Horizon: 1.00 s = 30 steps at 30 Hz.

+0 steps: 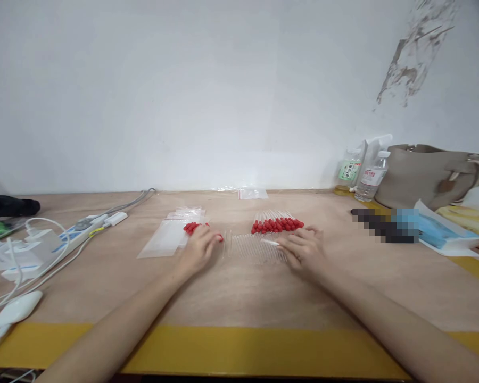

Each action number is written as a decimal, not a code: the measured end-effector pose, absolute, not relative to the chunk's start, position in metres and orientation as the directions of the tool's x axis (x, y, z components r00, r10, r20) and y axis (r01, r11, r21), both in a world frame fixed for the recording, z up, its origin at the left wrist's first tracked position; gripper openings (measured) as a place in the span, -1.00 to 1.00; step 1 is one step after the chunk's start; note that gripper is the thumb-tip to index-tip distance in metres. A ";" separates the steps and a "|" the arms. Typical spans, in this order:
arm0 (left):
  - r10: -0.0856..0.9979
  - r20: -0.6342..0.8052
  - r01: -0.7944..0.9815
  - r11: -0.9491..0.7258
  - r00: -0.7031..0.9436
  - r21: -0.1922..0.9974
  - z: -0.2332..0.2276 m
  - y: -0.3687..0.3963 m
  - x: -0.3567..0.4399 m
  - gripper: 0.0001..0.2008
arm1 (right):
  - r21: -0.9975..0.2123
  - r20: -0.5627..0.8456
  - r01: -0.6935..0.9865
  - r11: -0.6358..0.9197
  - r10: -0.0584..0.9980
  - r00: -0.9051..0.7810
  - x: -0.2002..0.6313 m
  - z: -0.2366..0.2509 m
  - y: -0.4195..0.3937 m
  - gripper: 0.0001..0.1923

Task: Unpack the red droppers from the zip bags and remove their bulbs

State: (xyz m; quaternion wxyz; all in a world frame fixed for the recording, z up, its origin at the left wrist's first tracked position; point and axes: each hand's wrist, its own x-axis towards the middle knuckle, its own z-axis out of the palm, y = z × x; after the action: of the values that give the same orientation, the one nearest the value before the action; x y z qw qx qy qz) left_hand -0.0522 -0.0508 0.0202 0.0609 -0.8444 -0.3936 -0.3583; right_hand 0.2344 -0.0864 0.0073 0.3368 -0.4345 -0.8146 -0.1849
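My left hand (201, 247) is closed beside a small bunch of red-tipped pieces (190, 228). A small red end (221, 238) shows at its fingertips; the rest of that piece is hidden. My right hand (303, 247) pinches a thin white stick (270, 242), pointing left over a row of clear thin tubes (251, 250). Two more clear tubes (227, 243) lie apart, just left of that row. Behind the row, white sticks with thick red tips (277, 225) lie side by side, tips toward me.
Clear plastic bags (159, 242) lie left of my left hand, another bag (253, 193) by the wall. A power strip (80, 231) with chargers and cables occupies the left. To the right stand bottles (372, 178), a grey bag (427, 175) and a blue-and-white pack (443, 231).
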 end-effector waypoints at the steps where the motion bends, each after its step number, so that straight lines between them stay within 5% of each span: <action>1: 0.675 0.665 0.756 -0.605 0.320 0.251 0.026 -0.042 -0.062 -0.70 | -0.022 0.695 0.868 0.495 0.632 -0.343 0.239 0.009 -0.084 -0.74; 5: 0.837 0.545 0.902 -0.200 -0.046 0.383 0.047 -0.005 -0.099 -0.72 | -0.056 0.570 0.954 0.293 0.794 -0.210 0.249 0.016 -0.076 -0.71; 11: 0.925 0.372 0.914 -0.081 -0.080 0.397 0.045 0.028 -0.122 -0.72 | -0.028 0.440 0.988 0.150 0.890 -0.123 0.248 0.012 -0.074 -0.73; 18: 0.937 0.346 0.923 -0.083 -0.057 0.376 0.036 0.032 -0.122 -0.74 | -0.009 0.398 0.985 0.174 0.904 -0.156 0.242 0.003 -0.073 -0.77; 25: 0.883 0.466 0.923 -0.131 -0.057 0.362 0.041 0.028 -0.115 -0.65 | -0.037 0.382 0.978 0.208 0.907 -0.178 0.234 -0.002 -0.075 -0.72; 30: 0.839 0.527 0.901 -0.325 0.135 0.287 0.041 0.024 -0.076 -0.76 | -0.046 0.420 0.971 0.236 0.886 -0.196 0.235 -0.005 -0.074 -0.68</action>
State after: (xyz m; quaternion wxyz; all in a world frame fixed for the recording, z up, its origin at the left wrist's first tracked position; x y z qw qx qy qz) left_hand -0.0762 0.0236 0.0407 0.0497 -0.7517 -0.5786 -0.3124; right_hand 0.2355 -0.0743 -0.0049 0.1831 -0.6072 -0.7645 -0.1151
